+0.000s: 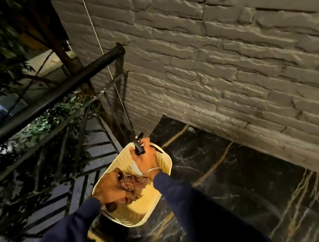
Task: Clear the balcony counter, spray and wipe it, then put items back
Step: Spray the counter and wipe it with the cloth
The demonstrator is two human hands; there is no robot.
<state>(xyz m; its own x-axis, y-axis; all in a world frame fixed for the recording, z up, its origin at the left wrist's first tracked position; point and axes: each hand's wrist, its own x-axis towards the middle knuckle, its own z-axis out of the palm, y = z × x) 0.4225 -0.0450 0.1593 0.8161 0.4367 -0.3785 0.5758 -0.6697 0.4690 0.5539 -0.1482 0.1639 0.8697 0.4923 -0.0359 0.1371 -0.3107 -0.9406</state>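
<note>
A cream perforated plastic basket [162, 161] rests at the left end of the black marble counter [247, 183]. Over its near half, my left hand [110, 189] grips a crumpled reddish-brown cloth [133, 182]. Over the far half, my right hand [148, 156] is closed around a spray bottle [138, 145] with a black trigger head; only a bit of its white body shows below the palm. Both sleeves are dark blue. A thin bracelet circles my right wrist.
A grey stone-clad wall [223, 58] rises straight behind the counter. A black metal railing [57, 91] runs diagonally on the left, with foliage beyond it. A thin white cord [96, 35] slants down along the wall corner. Gold veins cross the marble.
</note>
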